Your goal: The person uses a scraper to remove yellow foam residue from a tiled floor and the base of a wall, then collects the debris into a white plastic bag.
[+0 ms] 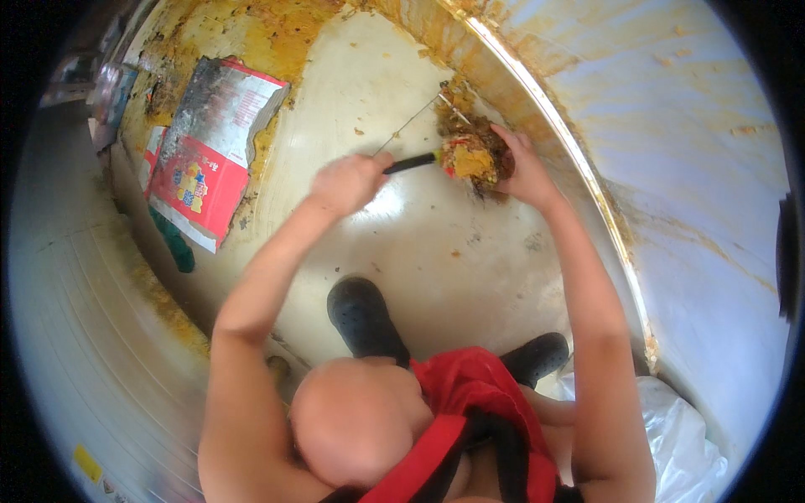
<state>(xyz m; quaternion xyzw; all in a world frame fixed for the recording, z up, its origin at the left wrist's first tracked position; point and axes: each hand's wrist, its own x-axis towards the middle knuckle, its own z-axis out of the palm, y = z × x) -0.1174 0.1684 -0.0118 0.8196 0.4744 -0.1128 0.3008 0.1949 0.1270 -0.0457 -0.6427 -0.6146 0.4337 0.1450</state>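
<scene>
My left hand [349,182] is closed around the black handle [410,164] of a tool. A thin rod [409,126] runs from near that hand up to a narrow white piece [454,108]; whether it belongs to the same tool I cannot tell. The handle's far end meets a clump of brown, greasy debris [481,135] with yellow and red bits on it. From the right, my right hand [528,166] cups this clump, fingers at its upper edge and thumb lower down. Part of the clump is hidden behind the fingers.
A torn, soiled red and white cardboard piece [201,170] lies left on the stained floor [415,251], above a green object [173,242]. Yellow-brown grime coats the far floor [277,31]. A grimy wall [679,157] curves along the right; a plastic bag [682,434] lies lower right.
</scene>
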